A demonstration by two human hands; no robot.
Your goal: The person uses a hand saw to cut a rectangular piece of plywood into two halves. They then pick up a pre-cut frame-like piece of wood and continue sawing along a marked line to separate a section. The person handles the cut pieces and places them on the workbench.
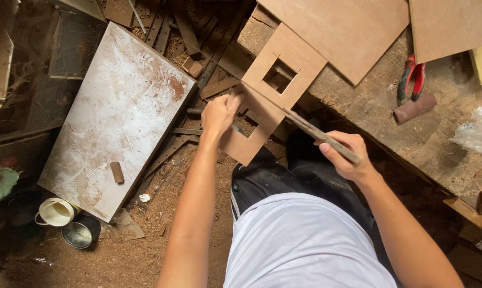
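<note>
Tan plywood piece [275, 85], red-handled pliers [411, 77], white-streaked dusty panel [118, 117] (rust-brown smears), white shirt [299, 240].

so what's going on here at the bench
A person stands at a rough wooden workbench working on a thin plywood piece with square cutouts. The left hand steadies the piece at its edge, where it juts off the bench. The right hand grips one end of a long, thin file, laid at an angle across the piece. Red-handled pliers lie on the bench, and sawdust covers the floor.
</note>
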